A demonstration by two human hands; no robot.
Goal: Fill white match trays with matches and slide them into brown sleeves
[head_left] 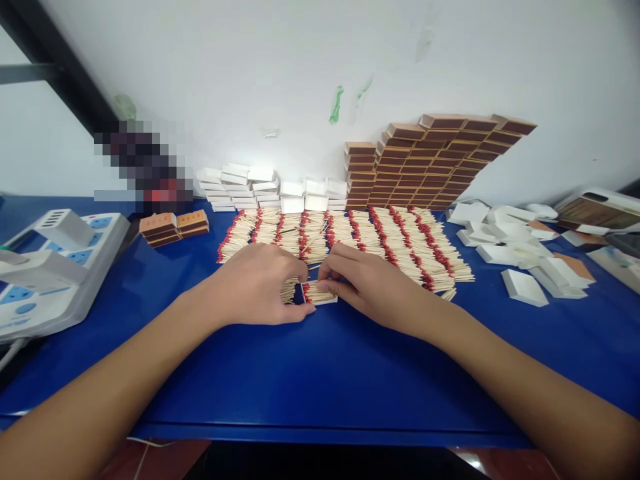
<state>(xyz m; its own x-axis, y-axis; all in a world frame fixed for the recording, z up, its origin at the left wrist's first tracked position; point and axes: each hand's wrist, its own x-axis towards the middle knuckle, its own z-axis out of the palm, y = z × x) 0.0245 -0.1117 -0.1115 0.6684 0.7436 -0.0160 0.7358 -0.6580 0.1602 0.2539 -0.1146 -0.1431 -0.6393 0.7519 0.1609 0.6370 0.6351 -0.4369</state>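
Note:
A small white matchbox tray (327, 301) filled with red-tipped matches (315, 292) lies on the blue table in front of me. My left hand (260, 283) curls round the tray's left end, thumb on the near side and index finger on the far side. Over the tray's right end, my right hand (365, 280) pinches at the matches with thumb and fingertips; the exact matches between them are hard to make out. Just beyond both hands spread rows of loose matches (400, 233), partly hidden by my fingers.
White trays (240, 187) are stacked against the wall, beside a tall stack of brown matchboxes (420, 167). Loose white trays (525, 287) lie at the right near a phone (600, 208). At the left are orange-topped matchboxes (173, 227) and a power strip (95, 267) with plugs.

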